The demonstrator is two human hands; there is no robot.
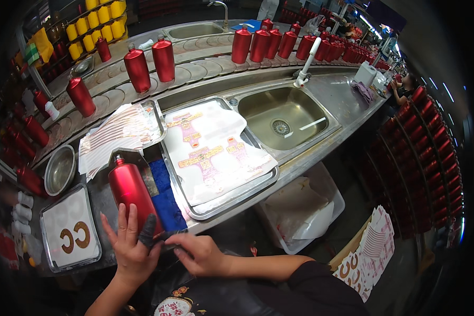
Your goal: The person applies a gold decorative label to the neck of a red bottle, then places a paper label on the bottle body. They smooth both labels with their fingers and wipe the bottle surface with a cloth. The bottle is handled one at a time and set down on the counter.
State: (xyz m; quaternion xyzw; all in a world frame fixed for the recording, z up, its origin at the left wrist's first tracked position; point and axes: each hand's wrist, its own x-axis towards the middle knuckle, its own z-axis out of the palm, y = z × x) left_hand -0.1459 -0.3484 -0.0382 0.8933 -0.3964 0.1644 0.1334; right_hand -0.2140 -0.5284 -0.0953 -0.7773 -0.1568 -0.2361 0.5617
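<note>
A glossy red bottle (126,181) with a narrow metallic neck lies tilted on the bench in front of me. My left hand (130,247) rests against its lower end, fingers spread, one fingertip wrapped in a black cover. Close beside it, my right hand (199,254) is curled with thumb and forefinger together. A thin dark strip (173,233) runs between the two hands; its kind is unclear. Under and beside the bottle lies a blue cloth (166,196). To the right, a metal tray (208,213) carries a white sheet with pink and gold decals (201,160).
At left, a smaller tray (96,252) holds brown C-shaped decals, near a metal bowl (60,169). Striped decal sheets (113,134) overlap behind. A sink (300,108) with a white tap (308,60) sits right. Red bottles (163,59) line the conveyor (195,73). Below stands a plastic bin (329,210).
</note>
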